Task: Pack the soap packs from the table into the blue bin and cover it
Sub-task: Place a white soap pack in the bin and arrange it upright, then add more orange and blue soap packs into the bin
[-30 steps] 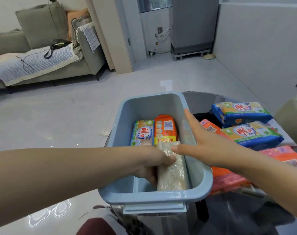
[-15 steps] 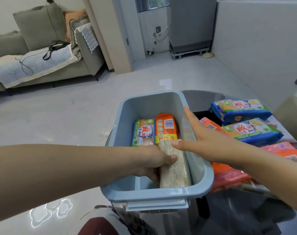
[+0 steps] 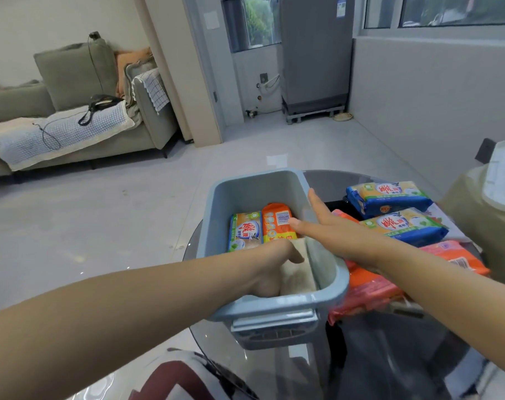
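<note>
The blue bin (image 3: 274, 308) stands on the glass table's left part. Inside it lie a green-edged soap pack (image 3: 244, 230) and an orange soap pack (image 3: 277, 223) at the far end. My left hand (image 3: 270, 267) reaches into the bin and grips a beige soap pack (image 3: 299, 272) against the right wall. My right hand (image 3: 332, 232) lies flat with straight fingers over the bin's right rim. Right of the bin lie two blue soap packs (image 3: 390, 194) (image 3: 407, 228) and several orange packs (image 3: 369, 293).
A beige object with a white label (image 3: 496, 197) stands at the table's right edge. The dark glass table (image 3: 390, 356) ends just beyond the bin. A sofa (image 3: 72, 125) and a grey appliance (image 3: 314, 53) stand far off across the floor.
My left hand has pushed the beige pack deeper into the bin near the right wall. My right hand stays flat on the rim. My view has tilted up slightly.
</note>
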Tool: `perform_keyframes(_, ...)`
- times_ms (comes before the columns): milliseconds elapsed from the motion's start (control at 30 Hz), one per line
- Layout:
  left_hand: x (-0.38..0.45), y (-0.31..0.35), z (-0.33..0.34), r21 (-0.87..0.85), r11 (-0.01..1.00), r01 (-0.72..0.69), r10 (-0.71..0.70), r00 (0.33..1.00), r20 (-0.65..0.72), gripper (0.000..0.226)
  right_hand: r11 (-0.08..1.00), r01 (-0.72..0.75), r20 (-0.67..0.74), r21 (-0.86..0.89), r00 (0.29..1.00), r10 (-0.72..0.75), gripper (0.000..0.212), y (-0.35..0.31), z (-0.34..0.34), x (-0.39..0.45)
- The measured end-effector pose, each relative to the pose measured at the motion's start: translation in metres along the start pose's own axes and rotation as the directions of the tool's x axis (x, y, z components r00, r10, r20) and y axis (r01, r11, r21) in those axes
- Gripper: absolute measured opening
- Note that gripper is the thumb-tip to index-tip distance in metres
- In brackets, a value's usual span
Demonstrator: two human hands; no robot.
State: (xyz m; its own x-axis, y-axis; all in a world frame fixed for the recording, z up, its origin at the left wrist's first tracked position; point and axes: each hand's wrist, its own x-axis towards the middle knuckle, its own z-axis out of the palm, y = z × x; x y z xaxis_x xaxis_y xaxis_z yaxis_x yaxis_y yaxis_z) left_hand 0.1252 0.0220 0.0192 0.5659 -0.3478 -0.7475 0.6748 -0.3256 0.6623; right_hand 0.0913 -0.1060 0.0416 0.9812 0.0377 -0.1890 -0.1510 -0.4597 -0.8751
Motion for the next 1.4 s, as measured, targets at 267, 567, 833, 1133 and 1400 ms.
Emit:
perform_keyframes(267,-0.014,0.006,0.000,0.247,0.958,-0.144,0.186,0.970,-0.155,0.053,0.993,0.010,-0.063,0.114,0.998,-0.002,0.063,0.012,-0.005,-0.018)
perform_keyframes(567,-0.066,0.006,0.030,0.549,0.562,-0.618,0.786,0.607,-0.121,0.035,0.993,0.091,-0.316,0.081,0.947,-0.061,0.019,0.042,-0.030,-0.061)
perform_keyframes(833,-0.060,-0.014,0.094,0.444,0.424,-0.789,0.875,0.483,0.023,0.026,0.983,-0.020,-0.461,0.180,0.882,0.102,0.018,0.084,-0.048,-0.085)
perform_keyframes(1133,0.006,-0.044,0.137,0.511,0.516,-0.688,0.822,0.565,-0.069,0.035,0.998,-0.057,-0.633,-0.008,0.773,0.039,0.020,0.130,-0.063,-0.096)
perform_keyframes(1400,0.041,-0.052,0.147,0.627,0.490,-0.606,0.824,0.557,-0.106,0.042,0.921,-0.355,-0.781,-0.158,0.616,0.103,0.045,0.157,-0.083,-0.081)
